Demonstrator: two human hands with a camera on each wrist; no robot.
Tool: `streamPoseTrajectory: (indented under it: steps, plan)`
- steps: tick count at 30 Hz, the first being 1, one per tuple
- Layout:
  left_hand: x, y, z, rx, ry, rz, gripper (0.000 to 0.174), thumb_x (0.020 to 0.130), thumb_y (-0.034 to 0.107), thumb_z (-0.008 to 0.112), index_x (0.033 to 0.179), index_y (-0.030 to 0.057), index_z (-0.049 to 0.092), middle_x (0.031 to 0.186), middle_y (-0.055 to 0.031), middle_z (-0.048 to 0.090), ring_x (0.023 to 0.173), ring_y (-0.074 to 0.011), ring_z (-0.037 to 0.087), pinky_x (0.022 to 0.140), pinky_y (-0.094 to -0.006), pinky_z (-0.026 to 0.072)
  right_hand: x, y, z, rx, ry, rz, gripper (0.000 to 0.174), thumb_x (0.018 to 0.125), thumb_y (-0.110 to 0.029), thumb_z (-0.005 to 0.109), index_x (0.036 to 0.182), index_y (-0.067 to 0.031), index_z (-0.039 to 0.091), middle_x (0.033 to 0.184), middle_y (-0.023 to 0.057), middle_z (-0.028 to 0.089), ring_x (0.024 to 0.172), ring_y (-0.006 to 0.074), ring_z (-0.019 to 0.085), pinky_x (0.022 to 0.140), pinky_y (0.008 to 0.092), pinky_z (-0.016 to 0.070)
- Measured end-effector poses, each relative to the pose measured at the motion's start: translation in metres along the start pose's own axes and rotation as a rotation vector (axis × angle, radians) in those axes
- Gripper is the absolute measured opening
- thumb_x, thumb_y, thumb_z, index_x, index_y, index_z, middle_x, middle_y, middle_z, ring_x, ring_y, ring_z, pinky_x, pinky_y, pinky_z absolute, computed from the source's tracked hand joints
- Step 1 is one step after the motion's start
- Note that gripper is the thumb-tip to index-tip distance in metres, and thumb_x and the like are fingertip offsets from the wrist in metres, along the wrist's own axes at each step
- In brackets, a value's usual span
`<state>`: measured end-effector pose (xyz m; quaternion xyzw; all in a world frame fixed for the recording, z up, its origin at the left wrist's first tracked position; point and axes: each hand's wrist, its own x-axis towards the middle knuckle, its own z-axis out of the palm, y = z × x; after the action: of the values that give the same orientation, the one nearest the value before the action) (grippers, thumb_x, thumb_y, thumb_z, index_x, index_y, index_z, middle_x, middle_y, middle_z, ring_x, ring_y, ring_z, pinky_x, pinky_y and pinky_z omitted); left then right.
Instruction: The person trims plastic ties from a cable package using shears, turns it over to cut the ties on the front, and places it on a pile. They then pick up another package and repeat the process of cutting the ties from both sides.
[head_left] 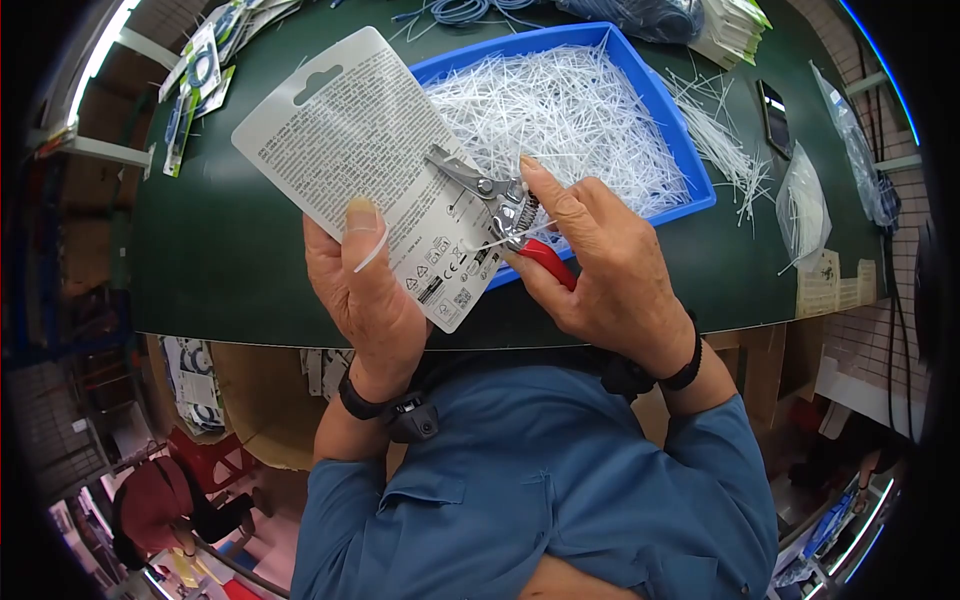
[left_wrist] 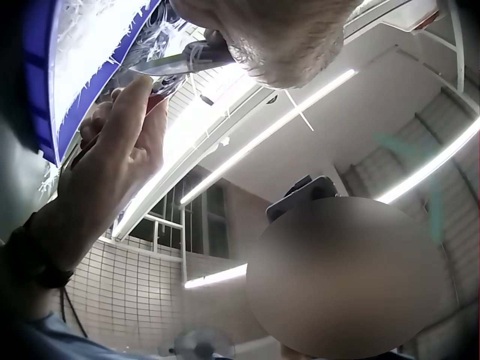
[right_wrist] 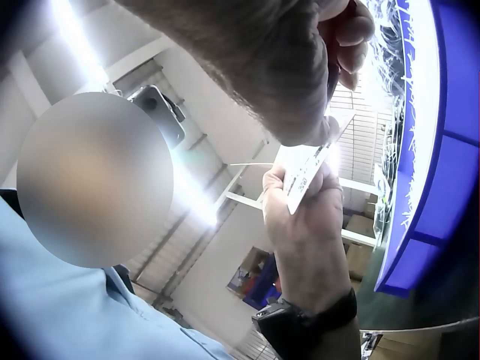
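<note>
My left hand [head_left: 365,290] grips a printed backing card [head_left: 370,130] with a hang slot, its thumb on the text side. A short white strip [head_left: 372,250] curves out by that thumb. Pruning shears [head_left: 487,187] with a red handle [head_left: 548,263] are held in my right hand [head_left: 610,260], their metal blades overlapping the card's right edge. A thin white cable tie [head_left: 515,238] crosses the shears near the spring. In the right wrist view, the card [right_wrist: 304,180] stands edge-on in the left hand [right_wrist: 307,232].
A blue tray [head_left: 690,205] full of white cable ties [head_left: 560,110] lies behind the hands on the green table [head_left: 220,250]. Loose ties [head_left: 725,140], a phone [head_left: 773,118] and a plastic bag [head_left: 803,210] are at right. Packaged cards [head_left: 205,75] lie at far left.
</note>
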<state>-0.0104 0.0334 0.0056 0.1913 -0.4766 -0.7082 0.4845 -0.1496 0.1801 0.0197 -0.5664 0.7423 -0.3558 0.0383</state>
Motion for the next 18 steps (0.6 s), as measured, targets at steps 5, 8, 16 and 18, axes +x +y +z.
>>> streamPoseTrajectory:
  steps: [5, 8, 16, 18]
  plan:
    - [-0.003, -0.009, 0.008, 0.039, -0.001, -0.025, 0.042, 0.105, 0.017, 0.050, 0.140, -0.0063, 0.050, 0.129, -0.0175, 0.066, 0.114, -0.0197, 0.067, 0.104, -0.0342, 0.0522, -0.018, 0.008, 0.010, -0.011, 0.053, 0.029, 0.076, 0.081, -0.010, 0.086, 0.150, -0.0037, 0.056, 0.087, 0.0116, 0.061, 0.071, 0.0239, 0.061, 0.066, 0.0354, 0.0525]
    - [-0.002, -0.017, 0.007, 0.105, -0.019, -0.045, 0.040, 0.105, 0.017, 0.050, 0.138, -0.0054, 0.052, 0.126, -0.0162, 0.067, 0.110, -0.0186, 0.069, 0.101, -0.0335, 0.0542, -0.030, 0.013, 0.015, 0.029, 0.066, 0.081, 0.075, 0.080, -0.008, 0.085, 0.150, -0.0044, 0.057, 0.086, 0.0110, 0.061, 0.070, 0.0224, 0.061, 0.065, 0.0330, 0.0524]
    - [0.010, -0.021, 0.000, 0.151, 0.068, 0.016, 0.047, 0.105, 0.025, 0.049, 0.141, -0.0048, 0.049, 0.125, -0.0229, 0.067, 0.105, -0.0292, 0.075, 0.088, -0.0388, 0.0652, -0.059, 0.016, 0.012, 0.246, -0.046, 0.116, 0.078, 0.077, -0.006, 0.085, 0.150, -0.0066, 0.057, 0.087, 0.0095, 0.061, 0.070, 0.0217, 0.059, 0.064, 0.0314, 0.0519]
    - [0.009, -0.023, 0.001, 0.163, 0.059, 0.010, 0.046, 0.105, 0.026, 0.048, 0.140, -0.0045, 0.049, 0.125, -0.0232, 0.067, 0.104, -0.0292, 0.076, 0.087, -0.0384, 0.0655, -0.057, 0.016, 0.013, 0.232, -0.036, 0.106, 0.079, 0.076, -0.006, 0.085, 0.150, -0.0066, 0.057, 0.088, 0.0095, 0.061, 0.070, 0.0216, 0.059, 0.064, 0.0318, 0.0519]
